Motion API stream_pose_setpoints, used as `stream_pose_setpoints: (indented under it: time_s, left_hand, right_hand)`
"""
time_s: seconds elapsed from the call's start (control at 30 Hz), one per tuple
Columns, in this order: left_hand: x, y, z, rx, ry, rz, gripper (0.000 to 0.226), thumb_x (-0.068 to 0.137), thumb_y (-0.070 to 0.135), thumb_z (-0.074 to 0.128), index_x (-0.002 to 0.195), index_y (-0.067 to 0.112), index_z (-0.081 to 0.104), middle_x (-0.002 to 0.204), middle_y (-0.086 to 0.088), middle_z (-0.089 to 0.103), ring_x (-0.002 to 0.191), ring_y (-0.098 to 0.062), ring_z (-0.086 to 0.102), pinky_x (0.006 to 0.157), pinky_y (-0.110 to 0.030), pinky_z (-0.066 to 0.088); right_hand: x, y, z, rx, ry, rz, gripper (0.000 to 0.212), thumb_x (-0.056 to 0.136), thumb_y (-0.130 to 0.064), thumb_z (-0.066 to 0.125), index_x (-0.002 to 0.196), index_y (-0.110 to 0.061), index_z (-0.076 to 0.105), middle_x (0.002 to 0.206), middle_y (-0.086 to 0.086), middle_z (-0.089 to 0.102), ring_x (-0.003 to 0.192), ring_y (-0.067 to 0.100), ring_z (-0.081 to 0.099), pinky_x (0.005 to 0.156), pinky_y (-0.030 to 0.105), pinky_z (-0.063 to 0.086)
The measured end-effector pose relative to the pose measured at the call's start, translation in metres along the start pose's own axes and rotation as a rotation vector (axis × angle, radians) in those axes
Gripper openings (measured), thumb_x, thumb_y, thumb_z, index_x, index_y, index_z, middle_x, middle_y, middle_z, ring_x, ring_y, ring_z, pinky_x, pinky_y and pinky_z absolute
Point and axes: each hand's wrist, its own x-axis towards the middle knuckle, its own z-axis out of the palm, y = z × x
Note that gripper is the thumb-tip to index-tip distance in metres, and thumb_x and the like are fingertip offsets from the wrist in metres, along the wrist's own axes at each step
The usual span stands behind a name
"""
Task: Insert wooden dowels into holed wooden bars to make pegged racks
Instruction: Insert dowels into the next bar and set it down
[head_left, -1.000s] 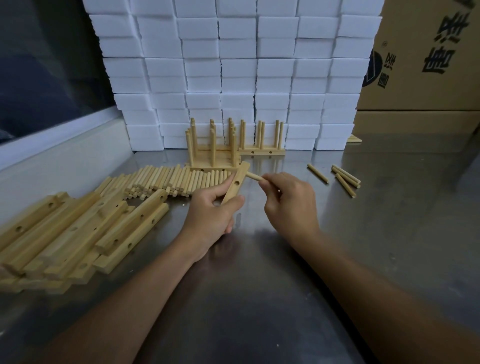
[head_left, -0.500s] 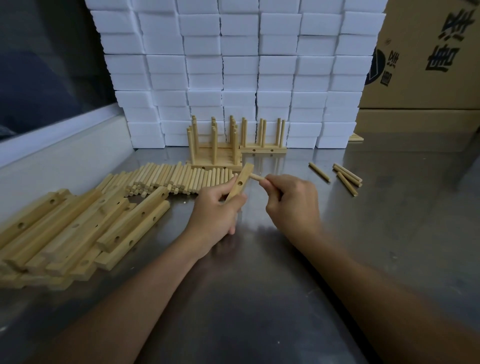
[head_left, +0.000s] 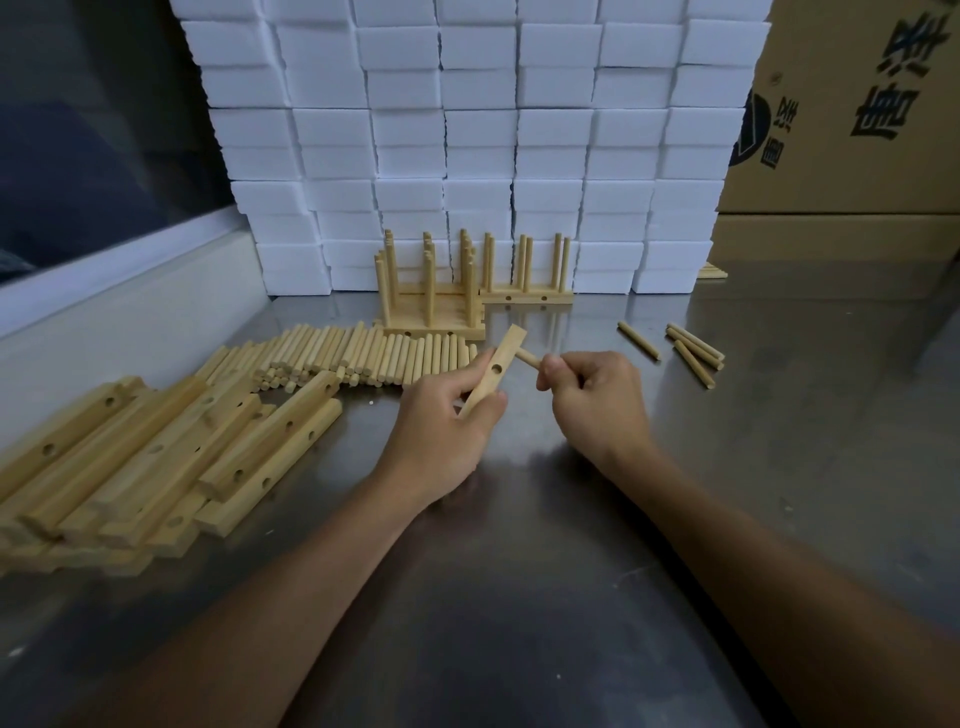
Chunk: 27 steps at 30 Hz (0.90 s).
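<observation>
**Steel bench against a wall of white blocks**

A brushed metal tabletop carries dull, soft reflections under dim light. At its far edge rises a stacked wall of white foam blocks. Right of the blocks stand brown cardboard cartons printed with dark characters. Left of the blocks, a pale ledge runs beneath a dark window pane.

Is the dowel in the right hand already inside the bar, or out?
Cannot tell: the dowel tip meets the bar side near its upper end, where the bar hides any hole.
</observation>
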Motion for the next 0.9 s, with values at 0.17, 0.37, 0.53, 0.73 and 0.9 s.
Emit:
stream_pose_setpoints:
  time_s: [0.17,0.37,0.53,0.73,0.9]
  left_hand:
    - [-0.002,0.001,0.0,0.033,-0.011,0.071,0.035,0.095,0.013,0.062,0.13,0.016,0.065,0.139,0.018,0.055,0.048,-0.013,0.048,0.044,-0.034,0.044]
    - [0.003,-0.002,-0.001,-0.063,-0.017,-0.04,0.044,0.095,0.014,0.062,0.137,0.024,0.057,0.095,0.011,0.074,0.038,-0.006,0.047,0.04,-0.019,0.039]
    - [0.007,0.001,-0.003,-0.283,0.013,-0.206,0.046,0.095,0.011,0.062,0.135,0.033,0.052,0.066,0.004,0.064,0.039,-0.015,0.049,0.037,-0.023,0.038]
    - [0.016,0.001,-0.016,-0.647,0.162,-0.414,0.02,0.099,0.007,0.053,0.116,0.003,0.061,0.073,-0.011,0.055,0.043,-0.017,0.049,0.037,-0.024,0.036]
    - [0.018,0.001,-0.024,-0.852,0.171,-0.516,0.016,0.101,0.016,0.05,0.112,0.006,0.056,0.072,-0.009,0.061,0.049,-0.014,0.056,0.04,-0.02,0.044]
  right_hand:
    - [0.0,0.0,-0.007,0.153,-0.107,0.138,0.043,0.103,-0.028,0.048,0.066,-0.014,0.066,0.045,-0.005,0.039,0.036,0.003,0.031,0.047,0.022,0.032]
    - [-0.001,0.001,-0.001,0.126,-0.087,0.114,0.039,0.102,-0.031,0.049,0.072,-0.019,0.07,0.04,-0.009,0.044,0.038,0.003,0.036,0.046,0.021,0.035]
    - [0.0,0.001,0.001,0.1,0.083,-0.058,0.032,0.101,-0.04,0.047,0.093,-0.019,0.069,0.069,-0.001,0.066,0.055,0.004,0.057,0.054,0.024,0.05]
    - [0.002,0.007,-0.002,0.089,0.032,0.095,0.029,0.105,-0.034,0.041,0.099,-0.019,0.064,0.08,0.0,0.065,0.061,0.005,0.061,0.057,0.017,0.05]
    - [-0.011,-0.001,0.017,-0.504,-0.22,-0.391,0.022,0.096,-0.035,0.053,0.111,-0.022,0.063,0.102,-0.002,0.061,0.09,0.017,0.06,0.074,0.034,0.049]
